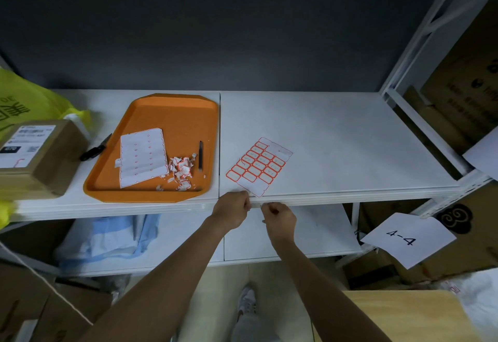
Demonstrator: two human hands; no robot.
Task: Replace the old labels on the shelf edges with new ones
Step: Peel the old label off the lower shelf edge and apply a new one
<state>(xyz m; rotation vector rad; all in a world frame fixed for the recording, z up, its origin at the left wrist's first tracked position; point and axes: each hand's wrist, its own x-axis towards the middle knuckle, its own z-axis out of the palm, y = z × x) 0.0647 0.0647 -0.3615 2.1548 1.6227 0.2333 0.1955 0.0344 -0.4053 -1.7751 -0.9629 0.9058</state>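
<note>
Both hands are at the front edge (pixel 323 201) of the white middle shelf. My left hand (pixel 233 211) and my right hand (pixel 279 219) have curled fingers that pinch something small against the edge between them, apparently a label (pixel 256 205), mostly hidden. A sheet of red-bordered labels (pixel 258 165) lies on the shelf just behind the hands, some spaces peeled bare. On the orange tray (pixel 172 109) lie a used backing sheet (pixel 142 157), a heap of torn label scraps (pixel 180 170) and a dark pen (pixel 200 154).
A cardboard parcel (pixel 37 155) and a yellow bag (pixel 29 101) stand at the left, with a black cutter (pixel 95 149) beside the tray. A paper marked 4-4 (pixel 407 239) hangs at the right by cardboard boxes. Blue cloth (pixel 107 236) lies on the lower shelf.
</note>
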